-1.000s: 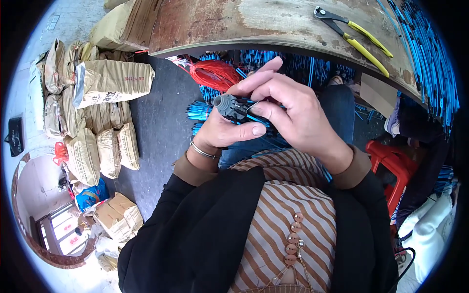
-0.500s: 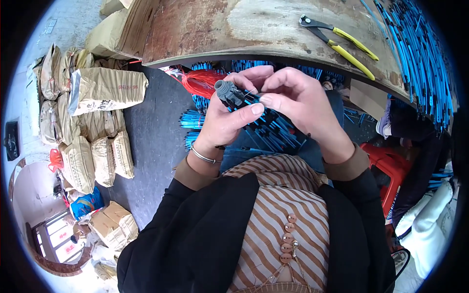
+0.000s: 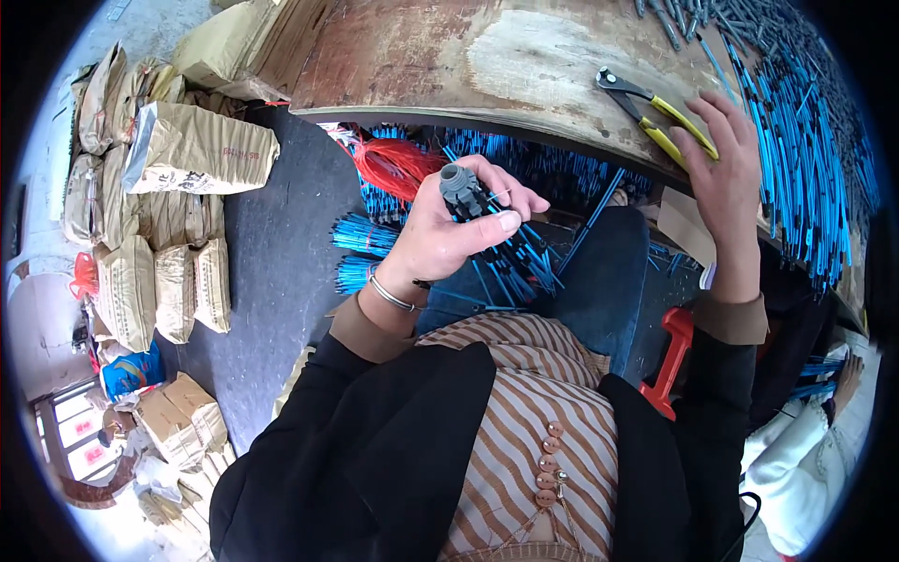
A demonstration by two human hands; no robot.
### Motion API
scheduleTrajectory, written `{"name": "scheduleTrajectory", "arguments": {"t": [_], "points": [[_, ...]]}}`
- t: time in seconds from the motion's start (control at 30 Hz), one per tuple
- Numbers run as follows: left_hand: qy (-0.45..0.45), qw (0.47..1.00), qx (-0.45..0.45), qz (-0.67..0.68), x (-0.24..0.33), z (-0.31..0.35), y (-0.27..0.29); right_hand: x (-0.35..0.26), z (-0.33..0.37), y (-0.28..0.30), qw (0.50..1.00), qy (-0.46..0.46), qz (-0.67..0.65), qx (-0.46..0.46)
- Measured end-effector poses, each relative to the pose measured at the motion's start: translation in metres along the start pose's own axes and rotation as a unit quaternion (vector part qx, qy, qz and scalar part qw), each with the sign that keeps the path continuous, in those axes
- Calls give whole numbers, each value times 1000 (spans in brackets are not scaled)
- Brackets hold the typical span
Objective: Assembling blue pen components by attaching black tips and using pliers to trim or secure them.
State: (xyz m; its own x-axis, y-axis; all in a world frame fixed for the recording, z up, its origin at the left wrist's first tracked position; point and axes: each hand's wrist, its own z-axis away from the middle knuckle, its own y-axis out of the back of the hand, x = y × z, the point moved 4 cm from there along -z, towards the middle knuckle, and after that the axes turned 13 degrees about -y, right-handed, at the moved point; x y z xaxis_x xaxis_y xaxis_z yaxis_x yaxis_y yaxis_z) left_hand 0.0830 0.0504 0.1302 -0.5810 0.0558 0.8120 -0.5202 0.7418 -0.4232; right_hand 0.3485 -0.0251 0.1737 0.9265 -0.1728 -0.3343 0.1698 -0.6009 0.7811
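Note:
My left hand [image 3: 440, 239] is wrapped round a bundle of thin blue and black rods [image 3: 524, 262]. At the bundle's upper end is a round, dark grey, ribbed plastic piece [image 3: 459, 184]. A thin wire end [image 3: 503, 195] sticks out beside my left fingers. On the wooden bench, my right hand [image 3: 726, 164] closes round the yellow handles of a pair of pliers [image 3: 626, 86]. Its thumb lies on the near handle and its fingers reach over the far one; the dark jaws point left.
Loose blue rods [image 3: 787, 150] and grey plastic pieces [image 3: 740, 23] are heaped on the bench [image 3: 403, 56] at right. More tied blue bundles [image 3: 365, 234] and red strands [image 3: 398, 167] lie below its edge. Brown sacks [image 3: 122, 281] are stacked left; a red stool [image 3: 670, 361] stands right.
My right hand has left the bundle and moved right onto the pliers, whose handles are now closer together. My left hand still holds the bundle. The view has shifted slightly.

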Motion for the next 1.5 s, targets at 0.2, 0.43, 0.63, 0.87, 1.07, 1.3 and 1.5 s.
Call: {"name": "scheduleTrajectory", "arguments": {"t": [0.2, 0.43, 0.63, 0.87, 1.07, 1.3, 1.5], "points": [[39, 999, 6, -14, 4, -1, 4, 23, -15, -30, 991, -47, 77, -98], [68, 995, 35, -61, -4, -6, 6, 17, -9, -36, 984, -27, 76, -158], [66, 992, 19, -103, -5, -9, 8, 0, 12, -16, 830, -239, -450, -226], [86, 994, 22, -70, -7, -9, -5, -56, 98, -9, 624, -348, -581, -391], [58, 985, -9, -163, -2, -13, -19, -63, 61, 19, 992, 111, -18, -51], [87, 978, -36, -187, 2, -12, -23, -77, 53, 34, 992, 95, 6, -86], [66, 984, -33, -163, 6, -14, -19, -73, 53, 37, 982, 169, 77, -27]]}}
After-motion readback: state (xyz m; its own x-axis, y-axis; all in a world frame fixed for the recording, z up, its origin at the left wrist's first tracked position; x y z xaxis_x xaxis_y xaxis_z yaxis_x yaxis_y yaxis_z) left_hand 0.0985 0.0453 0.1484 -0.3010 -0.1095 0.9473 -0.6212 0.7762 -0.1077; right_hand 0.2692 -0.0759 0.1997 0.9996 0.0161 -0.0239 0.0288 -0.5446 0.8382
